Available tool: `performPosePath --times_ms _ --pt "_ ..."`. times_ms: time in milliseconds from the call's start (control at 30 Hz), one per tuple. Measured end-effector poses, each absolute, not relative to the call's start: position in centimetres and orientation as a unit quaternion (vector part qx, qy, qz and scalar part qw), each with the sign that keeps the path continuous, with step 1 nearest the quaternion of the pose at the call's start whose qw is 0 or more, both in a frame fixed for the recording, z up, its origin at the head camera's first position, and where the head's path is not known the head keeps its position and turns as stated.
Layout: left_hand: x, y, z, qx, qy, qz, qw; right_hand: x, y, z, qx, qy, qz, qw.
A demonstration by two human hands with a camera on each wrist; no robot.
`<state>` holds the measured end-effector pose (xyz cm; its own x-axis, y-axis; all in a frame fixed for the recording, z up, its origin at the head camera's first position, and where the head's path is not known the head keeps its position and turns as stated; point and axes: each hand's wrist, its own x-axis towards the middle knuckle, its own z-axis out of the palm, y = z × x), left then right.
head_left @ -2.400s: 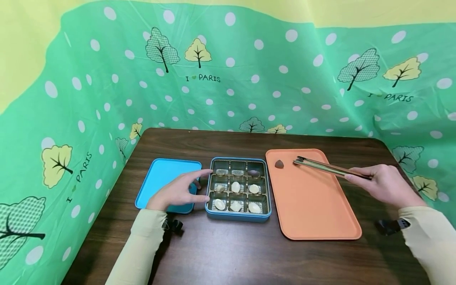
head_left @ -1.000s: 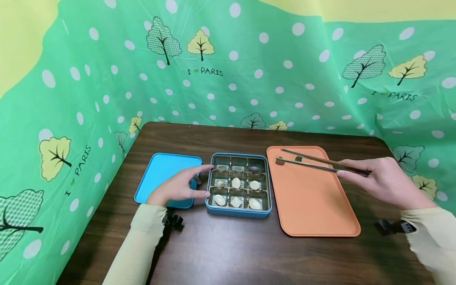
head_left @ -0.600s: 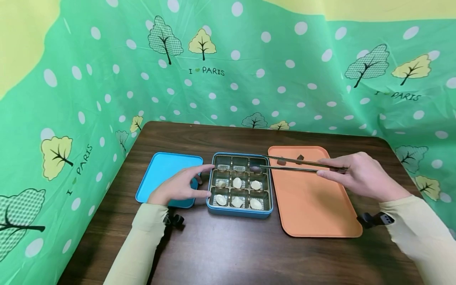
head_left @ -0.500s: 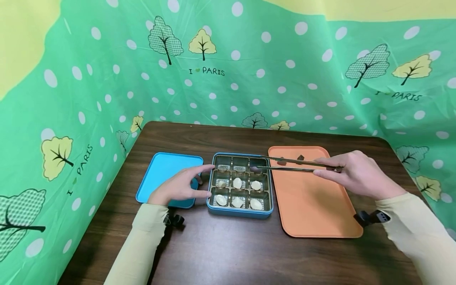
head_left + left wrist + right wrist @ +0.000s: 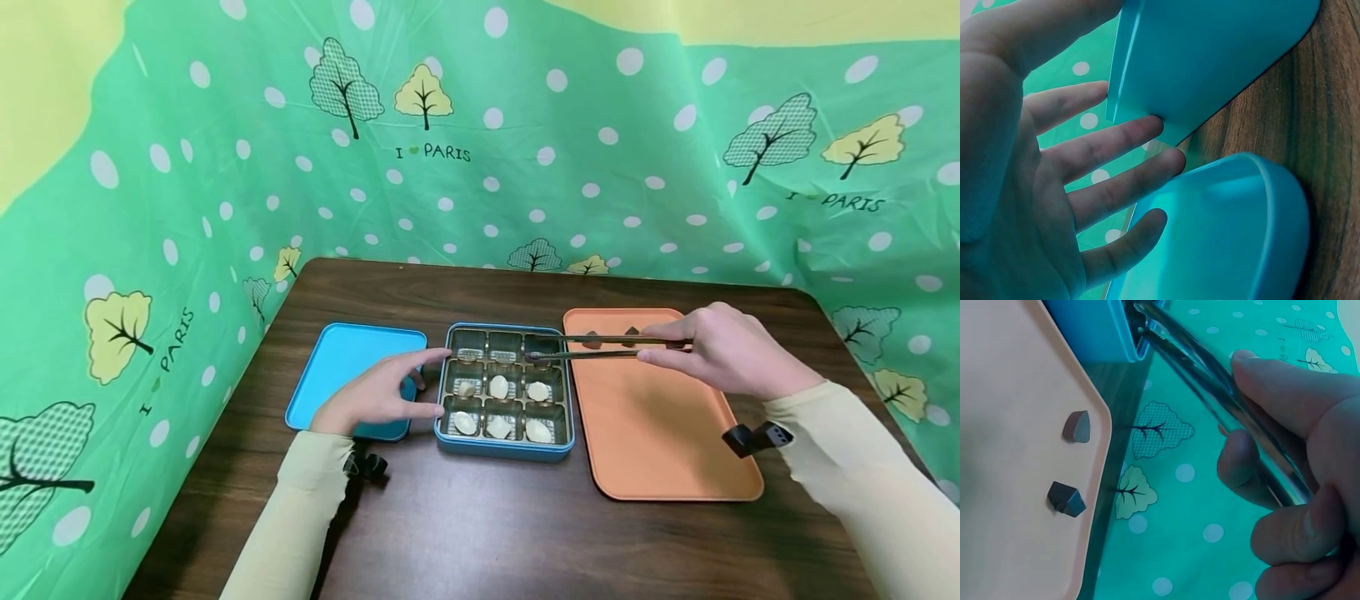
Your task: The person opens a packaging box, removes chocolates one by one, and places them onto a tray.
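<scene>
One bench (image 5: 465,533) bears one orange tray (image 5: 660,442), one nine-compartment blue box (image 5: 502,451), one blue lid (image 5: 348,367), one pair of tongs (image 5: 1275,467), six boxed pale pieces (image 5: 498,387), and two brown pieces (image 5: 1077,427) on the tray's far end. Left hand (image 5: 378,393): grip spread, touching the box's left rim. Right hand (image 5: 731,350): grip clamped on the tongs, arms slightly apart. Tongs' long axis runs left–right, tips leftward at the far-right compartment (image 5: 553,347).

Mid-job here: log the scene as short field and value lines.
Blue box: nine compartments; six pieces, one per compartment in the middle and near rows
Left grip: fingers spread, at the box's left side
Right grip: holding metal tongs, their tips at the box's far right compartment
Unclear: whether the tongs pinch anything
Orange tray: right of the box, with a brown piece and a faceted dark piece near its far edge
Blue lid: left of the box, partly hidden by the left grip
</scene>
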<state>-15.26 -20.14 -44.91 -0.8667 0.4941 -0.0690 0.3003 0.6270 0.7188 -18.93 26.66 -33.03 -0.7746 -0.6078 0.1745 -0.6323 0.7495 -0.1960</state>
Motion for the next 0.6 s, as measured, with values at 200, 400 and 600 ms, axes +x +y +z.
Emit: performPosePath --times_ms 200,400,600 --pt "-15.3 -20.1 -44.9 0.22 0.893 0.371 0.129 -19.1 25.6 -32.0 0.323 -0.943 0.081 0.011" --pt "-15.2 -20.1 -44.9 0.22 0.893 0.372 0.129 -19.5 24.8 -31.4 0.337 -0.939 0.065 -0.007" --pt "-15.1 -20.0 -44.9 0.216 0.893 0.372 0.128 -20.0 23.8 -30.8 0.345 -0.937 0.054 -0.011"
